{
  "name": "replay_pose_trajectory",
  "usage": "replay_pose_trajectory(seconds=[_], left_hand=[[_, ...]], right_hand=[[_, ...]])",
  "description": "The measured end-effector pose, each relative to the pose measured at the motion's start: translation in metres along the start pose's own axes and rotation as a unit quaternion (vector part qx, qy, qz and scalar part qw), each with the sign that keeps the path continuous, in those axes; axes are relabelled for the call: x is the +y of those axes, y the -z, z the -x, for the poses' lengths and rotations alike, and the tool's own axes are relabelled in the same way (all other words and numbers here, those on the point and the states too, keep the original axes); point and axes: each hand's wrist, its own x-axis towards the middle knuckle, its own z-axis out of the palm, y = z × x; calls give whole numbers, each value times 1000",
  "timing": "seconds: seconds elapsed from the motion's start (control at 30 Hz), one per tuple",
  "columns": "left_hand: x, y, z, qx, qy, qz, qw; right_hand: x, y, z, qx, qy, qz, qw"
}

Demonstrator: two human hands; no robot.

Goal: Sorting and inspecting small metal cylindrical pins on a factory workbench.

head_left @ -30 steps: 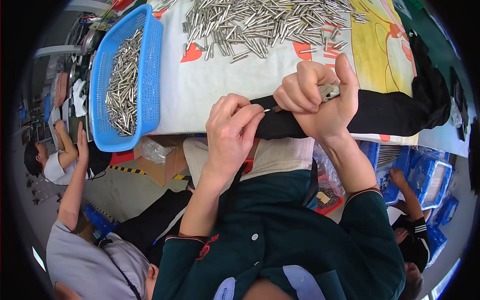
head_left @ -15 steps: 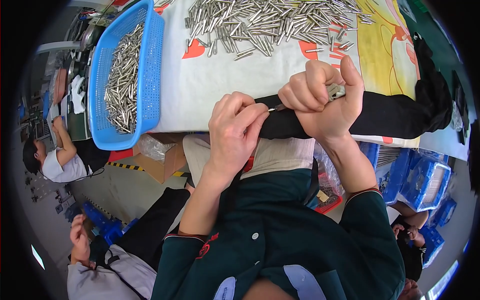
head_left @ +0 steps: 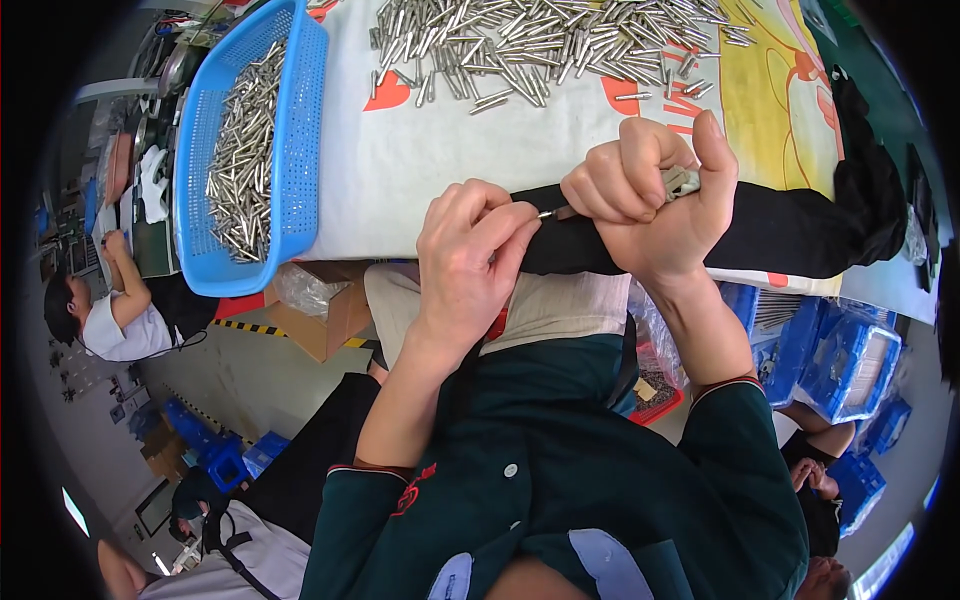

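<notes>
Close in front of me, my left hand (head_left: 468, 262) is closed, with thumb and forefinger pinching a small metal pin (head_left: 545, 214); most of the pin is hidden by the fingers. My right hand (head_left: 655, 195) is wrapped round a narrow-bladed tool, its thumb raised. The tool's pale, wrapped-looking handle (head_left: 682, 183) shows beside the thumb, and its thin brownish blade (head_left: 566, 212) points left at the pin's tip, touching or nearly so. Both hands are over a long black cloth roll (head_left: 780, 228) lying along the table's near edge.
Beyond my hands, a heap of loose metal pins (head_left: 540, 45) covers the far part of the printed tablecloth (head_left: 390, 190). A blue perforated basket (head_left: 300, 150) with more pins stands at left. Blue wrapped crates (head_left: 850, 365) are at lower right. Other people sit nearby, left and right.
My hands hold nearly the same grip and place; the right has shifted slightly up and right. At lower left, another person's raised hand has dropped from sight and that person has leaned over.
</notes>
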Motion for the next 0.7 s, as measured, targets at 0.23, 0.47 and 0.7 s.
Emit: replay_pose_trajectory(seconds=[0.23, 0.47, 0.7], left_hand=[[-2, 0, 0, -1, 0, 16, 1000], [-4, 1, -5, -2, -3, 44, 999], [-3, 1, -4, -20, -22, 3, 1000]], right_hand=[[1, -1, 0, -17, -9, 38, 999], [5, -16, 1, -24, -8, 99, 995], [-17, -22, -14, -27, 3, 119, 993]])
